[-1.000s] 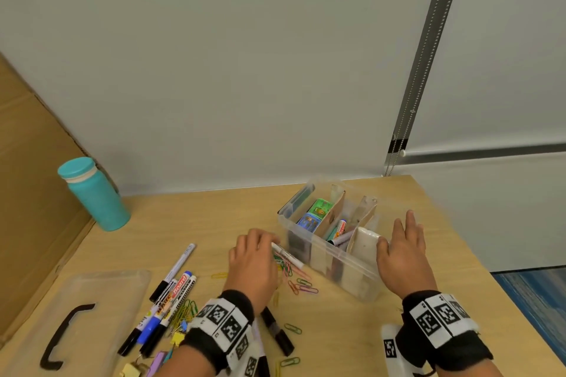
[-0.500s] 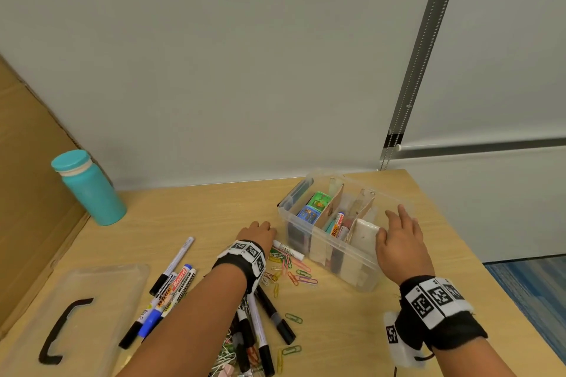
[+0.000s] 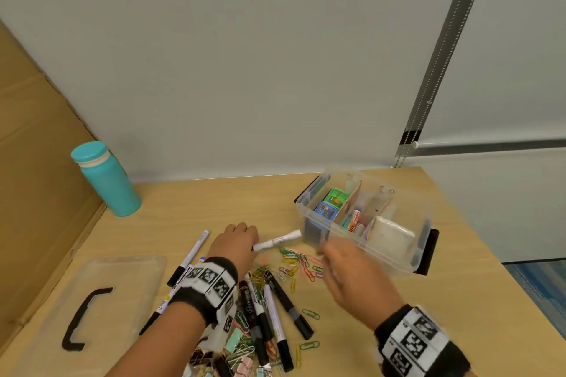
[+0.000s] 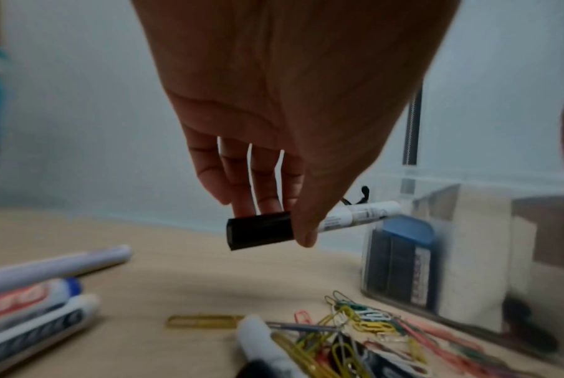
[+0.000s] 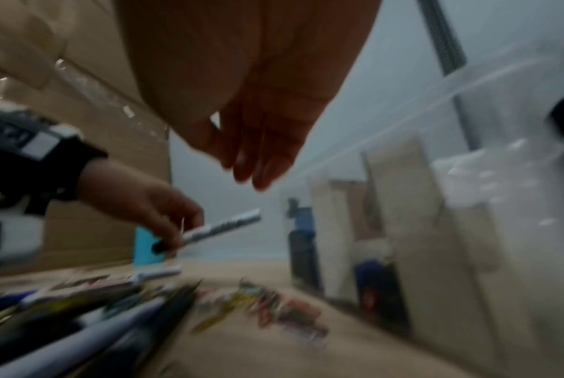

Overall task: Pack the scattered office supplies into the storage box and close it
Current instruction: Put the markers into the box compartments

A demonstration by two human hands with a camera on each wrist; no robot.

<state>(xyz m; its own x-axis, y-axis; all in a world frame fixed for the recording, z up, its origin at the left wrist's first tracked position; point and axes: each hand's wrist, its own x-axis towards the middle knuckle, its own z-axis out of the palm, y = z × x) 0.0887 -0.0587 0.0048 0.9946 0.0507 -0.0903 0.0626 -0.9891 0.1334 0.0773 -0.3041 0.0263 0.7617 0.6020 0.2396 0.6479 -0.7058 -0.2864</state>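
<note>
Lid (image 3: 85, 309) with its black handle lies near the left edge of the surface (image 3: 199, 202), apart from the box. Loose markers (image 3: 275, 312) and paper clips (image 3: 298, 263) lie scattered along the near edge. The left hand (image 3: 235, 242) pinches a white marker (image 3: 277, 241) at its black-capped end between thumb and fingertips (image 4: 267, 202), lifted clear of the surface; its long axis runs left to right, the free end pointing at, and just beside, the near-left corner of the storage box (image 3: 361, 220). The right hand (image 3: 346, 269), blurred, hangs over the clips in front of the box, fingers loosely extended, holding nothing. The box stands open toward the right edge, its compartments partly filled. Judged: the left hand is better placed to deliver the marker, which must rise over the box wall.
</note>
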